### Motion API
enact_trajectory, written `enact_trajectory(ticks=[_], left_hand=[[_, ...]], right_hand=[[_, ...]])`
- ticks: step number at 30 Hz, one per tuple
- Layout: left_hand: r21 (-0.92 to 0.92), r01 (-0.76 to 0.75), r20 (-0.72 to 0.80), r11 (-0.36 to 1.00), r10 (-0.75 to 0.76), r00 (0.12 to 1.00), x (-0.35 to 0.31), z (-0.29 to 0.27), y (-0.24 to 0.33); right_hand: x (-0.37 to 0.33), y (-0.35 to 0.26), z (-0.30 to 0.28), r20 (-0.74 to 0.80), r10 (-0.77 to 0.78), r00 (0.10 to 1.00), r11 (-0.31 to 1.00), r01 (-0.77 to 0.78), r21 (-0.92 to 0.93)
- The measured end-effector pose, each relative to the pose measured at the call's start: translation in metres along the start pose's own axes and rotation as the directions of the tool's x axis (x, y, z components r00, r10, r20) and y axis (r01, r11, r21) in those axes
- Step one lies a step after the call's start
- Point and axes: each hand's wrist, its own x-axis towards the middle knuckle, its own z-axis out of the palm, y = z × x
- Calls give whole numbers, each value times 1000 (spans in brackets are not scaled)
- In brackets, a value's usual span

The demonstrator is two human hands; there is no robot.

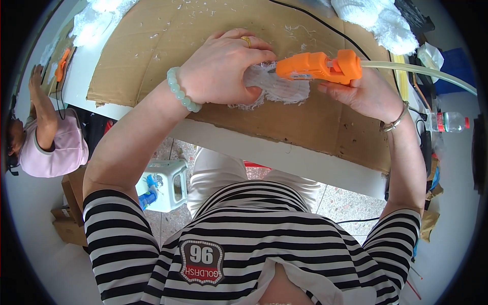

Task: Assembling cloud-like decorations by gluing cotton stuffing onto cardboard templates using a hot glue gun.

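Observation:
A flat piece of white, frayed, net-like material (287,90) lies on a brown cardboard sheet (239,124). My left hand (223,68) is curled over its left end, thumb at the near edge and fingers at the far side, gripping it. In my right hand (368,96) is an orange hot glue gun (310,66), its nozzle aimed left at the white piece close to my left fingers. Whether the tip touches it I cannot tell. From the back of the gun a long translucent glue stick (422,68) runs off to the right.
White fluffy bundles (378,23) sit at the far right, others (99,20) at the far left. A black cable (325,24) crosses the cardboard. Right of it lies a plastic bottle (447,122). Another person (51,137) works at left near an orange glue gun (62,65). A stool (170,185) stands below.

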Motion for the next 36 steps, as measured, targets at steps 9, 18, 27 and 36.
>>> enact_trajectory(ticks=[9,18,27,36], left_hand=[[4,7,-3,1000,-7,1000,-3,-2,-2],[25,-1,1,1000,1,1000,1,-5,1],[-38,-18,-24,999,17,1000,8,-5,0],[-19,-13,-26,1000,12,1000,19,-1,1]], right_hand=[[0,8,3,-13,-61,998,998,61,9],[-26,30,-4,-17,-28,999,977,31,209],[-39,35,-7,-112,124,986,934,-78,349],[-36,45,9,-183,15,983,895,68,440]])
